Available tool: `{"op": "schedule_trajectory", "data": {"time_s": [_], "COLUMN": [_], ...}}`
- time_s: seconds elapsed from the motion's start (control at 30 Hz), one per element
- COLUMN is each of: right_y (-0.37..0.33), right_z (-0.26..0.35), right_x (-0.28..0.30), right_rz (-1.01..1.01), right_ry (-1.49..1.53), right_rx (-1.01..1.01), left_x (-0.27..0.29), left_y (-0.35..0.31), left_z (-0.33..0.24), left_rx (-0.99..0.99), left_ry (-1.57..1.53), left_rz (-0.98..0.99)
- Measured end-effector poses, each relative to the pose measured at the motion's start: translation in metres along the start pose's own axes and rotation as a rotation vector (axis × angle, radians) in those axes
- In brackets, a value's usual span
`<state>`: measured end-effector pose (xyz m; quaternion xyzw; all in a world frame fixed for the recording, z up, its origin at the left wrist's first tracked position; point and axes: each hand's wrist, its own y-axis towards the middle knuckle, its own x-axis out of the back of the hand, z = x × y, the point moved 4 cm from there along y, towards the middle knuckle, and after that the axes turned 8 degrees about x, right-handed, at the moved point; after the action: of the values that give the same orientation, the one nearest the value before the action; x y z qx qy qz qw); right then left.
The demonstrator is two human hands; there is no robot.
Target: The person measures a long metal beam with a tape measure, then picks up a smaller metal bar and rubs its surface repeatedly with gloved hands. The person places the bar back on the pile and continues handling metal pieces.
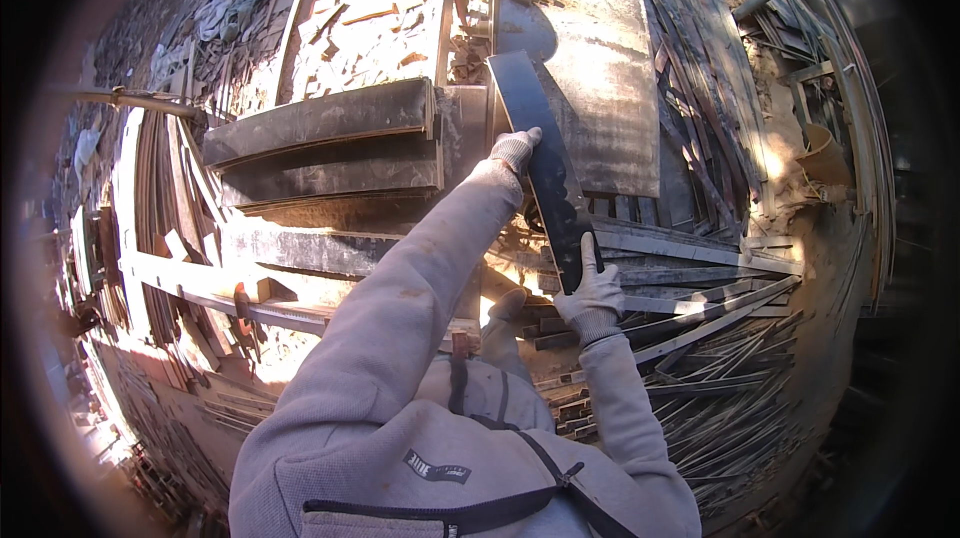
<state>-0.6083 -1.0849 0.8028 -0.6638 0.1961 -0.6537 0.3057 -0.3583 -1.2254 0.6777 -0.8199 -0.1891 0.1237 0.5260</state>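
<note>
A long, narrow dark board is held between my two gloved hands, slanting from far left to near right. My left hand grips its left edge around the middle, the fingers partly hidden by the board. At the near end, my right hand is closed on the corner, its index finger lying along the board's face. Left of the board, a stack of similar dark boards rests on the bench. Under the board's far part lies a big dusty sheet.
Long wooden strips fan out on the right, with a heap of thin slats nearer. A red-handled tool stands by a rail at left. Wood scraps cover the far side. A round tan container sits at far right.
</note>
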Motion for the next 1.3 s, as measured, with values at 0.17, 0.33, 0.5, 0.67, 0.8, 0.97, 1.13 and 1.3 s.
{"op": "schedule_trajectory", "data": {"time_s": [0.17,0.33,0.5,0.67,0.8,0.97,1.13,1.3], "right_y": [0.003,0.006,0.009,0.012,0.013,0.013,0.010,0.025], "right_z": [0.007,0.012,0.018,0.025,0.033,0.045,0.062,0.096], "right_x": [-0.003,-0.001,-0.001,-0.001,0.001,0.001,0.006,0.020], "right_rz": [0.036,0.045,0.026,0.034,0.033,0.070,0.065,-0.042], "right_ry": [0.014,0.028,0.042,0.040,0.035,0.033,0.028,0.093], "right_rx": [-0.022,-0.023,-0.018,-0.026,-0.029,-0.045,-0.051,0.012], "left_x": [0.005,0.009,0.007,0.009,0.014,0.016,0.016,0.024], "left_y": [0.000,0.021,0.019,0.022,0.063,0.100,0.067,0.027], "left_z": [-0.007,-0.008,-0.008,-0.016,-0.022,-0.007,-0.012,-0.066], "left_rx": [-0.028,-0.132,-0.006,-0.041,-0.218,-0.045,0.079,0.229], "left_ry": [0.105,0.199,-0.021,0.100,0.537,0.041,-0.278,-0.013], "left_rz": [-0.012,-0.017,0.039,0.042,-0.059,0.060,0.146,0.056]}}
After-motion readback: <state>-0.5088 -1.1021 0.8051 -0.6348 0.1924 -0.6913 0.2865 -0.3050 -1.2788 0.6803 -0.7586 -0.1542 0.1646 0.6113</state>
